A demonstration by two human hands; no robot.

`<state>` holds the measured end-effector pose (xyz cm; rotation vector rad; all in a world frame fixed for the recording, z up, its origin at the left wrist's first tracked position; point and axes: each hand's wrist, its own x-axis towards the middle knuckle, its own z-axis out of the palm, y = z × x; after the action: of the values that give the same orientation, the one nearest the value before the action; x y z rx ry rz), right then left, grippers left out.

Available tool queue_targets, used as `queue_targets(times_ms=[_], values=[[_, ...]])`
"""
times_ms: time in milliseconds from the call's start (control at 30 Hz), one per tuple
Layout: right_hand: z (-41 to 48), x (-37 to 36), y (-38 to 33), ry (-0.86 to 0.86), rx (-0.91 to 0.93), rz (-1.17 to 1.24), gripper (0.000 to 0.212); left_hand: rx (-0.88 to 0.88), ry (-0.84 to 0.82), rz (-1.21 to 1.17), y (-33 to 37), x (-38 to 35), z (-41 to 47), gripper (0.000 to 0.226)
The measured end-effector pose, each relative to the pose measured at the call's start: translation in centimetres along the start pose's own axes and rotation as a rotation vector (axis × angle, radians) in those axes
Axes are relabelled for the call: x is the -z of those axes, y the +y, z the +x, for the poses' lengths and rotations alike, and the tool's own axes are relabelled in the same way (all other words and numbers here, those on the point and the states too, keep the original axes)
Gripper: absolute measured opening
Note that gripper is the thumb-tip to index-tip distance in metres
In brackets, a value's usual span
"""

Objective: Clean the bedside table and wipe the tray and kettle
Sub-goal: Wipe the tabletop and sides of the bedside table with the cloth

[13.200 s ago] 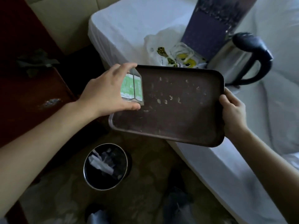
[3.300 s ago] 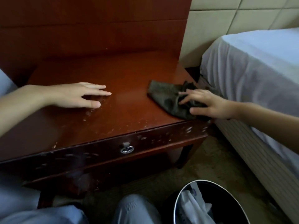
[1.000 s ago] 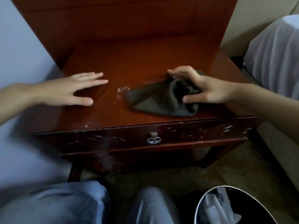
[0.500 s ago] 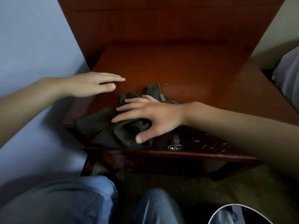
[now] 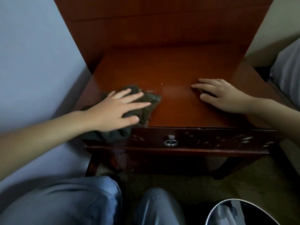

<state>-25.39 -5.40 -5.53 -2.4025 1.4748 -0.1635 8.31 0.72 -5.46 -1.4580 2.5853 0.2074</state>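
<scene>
The reddish-brown wooden bedside table (image 5: 178, 70) fills the middle of the head view. A dark grey-green cloth (image 5: 151, 99) lies bunched on its front left corner and hangs a little over the front edge. My left hand (image 5: 116, 109) presses flat on the cloth with straight, spread fingers. My right hand (image 5: 222, 95) rests on the bare table top to the right, apart from the cloth, holding nothing. A few pale crumbs (image 5: 150, 91) sit just beyond the cloth. The tray and the kettle are out of view.
A drawer with a metal ring pull (image 5: 170, 142) runs along the table's front. A round bin (image 5: 240, 213) with white rubbish stands on the floor at the lower right. A white bed edge (image 5: 287, 70) is at the right, a pale surface (image 5: 32, 62) at the left. My knees (image 5: 65, 203) are below.
The cloth has passed from my right hand to my left hand. My right hand moved off it to the right side of the table top. The cloth stayed at the front left.
</scene>
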Motion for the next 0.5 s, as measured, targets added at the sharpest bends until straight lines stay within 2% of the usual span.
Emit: queue_targets(times_ms=[67, 100, 167, 233, 300, 400, 467, 500], values=[[0.1, 0.1, 0.1, -0.005, -0.001, -0.012, 0.043, 0.148, 0.092, -0.050, -3.3, 0.0, -0.8, 0.072], [0.1, 0.1, 0.1, -0.003, 0.003, -0.021, 0.043, 0.211, 0.185, -0.089, -4.9, 0.1, -0.8, 0.069], [0.0, 0.1, 0.1, -0.002, 0.006, -0.027, 0.043, 0.242, 0.398, -0.080, -7.5, 0.7, -0.1, 0.039], [-0.1, 0.1, 0.0, -0.010, 0.005, -0.024, 0.043, 0.269, 0.452, -0.025, -9.3, 1.9, 1.1, 0.026], [-0.1, 0.1, 0.0, -0.021, 0.007, -0.026, 0.044, 0.291, 0.524, -0.029, -10.5, 4.0, 2.2, 0.026], [0.0, 0.2, 0.1, -0.018, 0.004, -0.040, 0.043, 0.349, 0.749, -0.070, -11.7, 7.8, 4.0, 0.026], [-0.1, 0.2, 0.0, -0.013, 0.003, -0.047, 0.043, 0.381, 0.792, -0.126, -12.0, 9.0, 5.3, 0.029], [-0.1, 0.2, 0.0, -0.012, 0.002, -0.048, 0.043, 0.387, 0.753, -0.190, -12.1, 8.9, 6.1, 0.033]])
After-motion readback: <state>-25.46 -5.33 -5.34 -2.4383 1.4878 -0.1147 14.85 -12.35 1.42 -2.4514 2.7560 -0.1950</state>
